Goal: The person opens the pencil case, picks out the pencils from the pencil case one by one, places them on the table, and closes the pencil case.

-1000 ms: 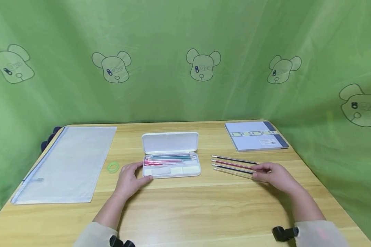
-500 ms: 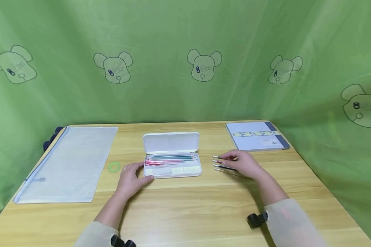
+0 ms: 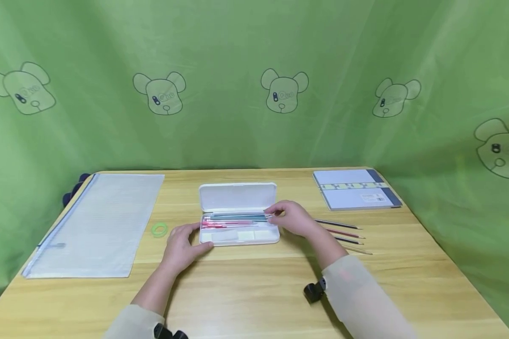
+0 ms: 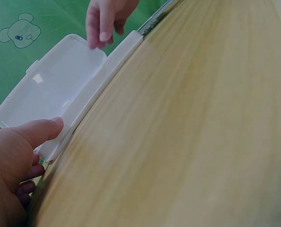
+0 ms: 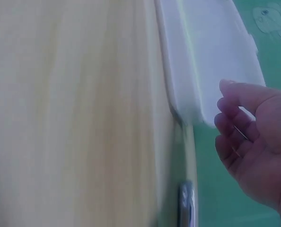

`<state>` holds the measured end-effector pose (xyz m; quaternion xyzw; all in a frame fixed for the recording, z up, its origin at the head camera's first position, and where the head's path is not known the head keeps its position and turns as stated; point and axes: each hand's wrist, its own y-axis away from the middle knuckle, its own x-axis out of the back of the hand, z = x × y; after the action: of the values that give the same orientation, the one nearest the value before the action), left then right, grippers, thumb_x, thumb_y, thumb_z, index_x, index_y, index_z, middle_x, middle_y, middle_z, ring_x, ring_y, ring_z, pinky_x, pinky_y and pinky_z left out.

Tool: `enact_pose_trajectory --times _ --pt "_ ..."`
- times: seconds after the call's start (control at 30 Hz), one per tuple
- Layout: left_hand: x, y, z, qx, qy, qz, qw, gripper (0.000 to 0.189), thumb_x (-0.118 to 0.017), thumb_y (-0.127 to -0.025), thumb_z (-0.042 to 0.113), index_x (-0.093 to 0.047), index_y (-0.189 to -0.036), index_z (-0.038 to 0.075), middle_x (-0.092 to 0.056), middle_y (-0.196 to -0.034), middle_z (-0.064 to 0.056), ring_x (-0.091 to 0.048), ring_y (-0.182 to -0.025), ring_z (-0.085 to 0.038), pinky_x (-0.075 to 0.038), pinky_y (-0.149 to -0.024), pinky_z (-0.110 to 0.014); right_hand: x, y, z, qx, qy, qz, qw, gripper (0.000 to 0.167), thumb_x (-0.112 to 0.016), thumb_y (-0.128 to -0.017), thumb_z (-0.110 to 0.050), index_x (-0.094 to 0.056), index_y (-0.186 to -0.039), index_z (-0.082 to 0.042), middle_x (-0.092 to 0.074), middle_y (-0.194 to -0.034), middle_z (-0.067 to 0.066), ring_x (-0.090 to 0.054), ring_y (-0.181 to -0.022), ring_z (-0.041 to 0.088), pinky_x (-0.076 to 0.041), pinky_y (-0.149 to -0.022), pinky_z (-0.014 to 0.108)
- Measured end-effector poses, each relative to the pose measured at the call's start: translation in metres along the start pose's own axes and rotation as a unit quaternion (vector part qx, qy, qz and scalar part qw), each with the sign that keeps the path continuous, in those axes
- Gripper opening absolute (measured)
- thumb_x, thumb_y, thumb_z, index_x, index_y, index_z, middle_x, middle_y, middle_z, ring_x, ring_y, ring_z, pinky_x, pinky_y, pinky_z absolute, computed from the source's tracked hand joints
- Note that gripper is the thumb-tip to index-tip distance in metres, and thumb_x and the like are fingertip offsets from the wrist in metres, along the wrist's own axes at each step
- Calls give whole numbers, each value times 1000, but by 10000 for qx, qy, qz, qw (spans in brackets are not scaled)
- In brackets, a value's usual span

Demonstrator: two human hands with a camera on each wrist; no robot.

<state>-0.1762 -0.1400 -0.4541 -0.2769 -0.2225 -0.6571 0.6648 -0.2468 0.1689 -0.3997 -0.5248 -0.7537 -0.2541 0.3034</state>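
A white pencil case (image 3: 267,236) lies with its lid (image 3: 237,197) raised, holding blue-green pencils (image 3: 237,217) and pink-red pens (image 3: 226,223). My left hand (image 3: 181,248) grips its left end, the thumb along the front wall in the left wrist view. Over the case's right end is my right hand (image 3: 294,219), thumb and fingers loosely bent at the tips of the blue-green pencils. In the right wrist view no object shows between those fingers (image 5: 230,106). Several loose pencils (image 3: 343,232) lie on the table to the right, partly hidden by the right hand and forearm.
A translucent zip pouch (image 3: 97,226) lies at the left, with a green ring (image 3: 159,230) between it and the left hand. At the back right rests a light blue notebook (image 3: 352,193). Behind the wooden table (image 3: 246,292) hangs a green curtain (image 3: 220,132).
My right hand has moved left from the far ends of the loose pencils, along them, to the right end of the case. The loose pencils stay on the table; the left hand stays in place.
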Motion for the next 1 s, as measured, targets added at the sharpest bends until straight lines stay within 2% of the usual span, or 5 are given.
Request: enact_pose_trajectory --times 0.17,0.3,0.53,1.0 --pt "0 0 1 8 -41 2 10000 71 -78 -79 35 -54 -136 1 -54 -140 -22 -41 -134 -40 -30 -116 -56 -13 -10 -8 -48 340 -96 9994 25 -69 -89 -12 -73 -113 -8 -69 -113 9 -61 -105 23 -50 -98 42" --pt "0 1 3 25 -28 -10 10000 71 -79 -78 34 -54 -136 1 -54 -140 -22 -41 -134 -40 -30 -117 -55 -19 -15 -11 -84 715 -172 9973 26 -70 -88 -12 -72 -114 -8 -70 -117 10 -62 -114 26 -47 -105 45" --pt "0 1 2 15 -33 1 10000 71 -79 -78 34 -54 -136 1 -54 -140 -22 -41 -134 -40 -30 -117 -55 -24 -18 -14 9 1421 -250 9895 27 -69 -88 -13 -73 -114 -8 -72 -116 8 -64 -114 27 -48 -105 44" --pt "0 1 -1 -2 -17 31 10000 71 -79 -78 34 -55 -136 1 -55 -139 -22 -41 -134 -40 -30 -116 -55 -27 -22 -23 -221 1656 -405 9851 24 -66 -90 -7 -73 -113 -9 -72 -117 7 -62 -117 26 -47 -107 43"
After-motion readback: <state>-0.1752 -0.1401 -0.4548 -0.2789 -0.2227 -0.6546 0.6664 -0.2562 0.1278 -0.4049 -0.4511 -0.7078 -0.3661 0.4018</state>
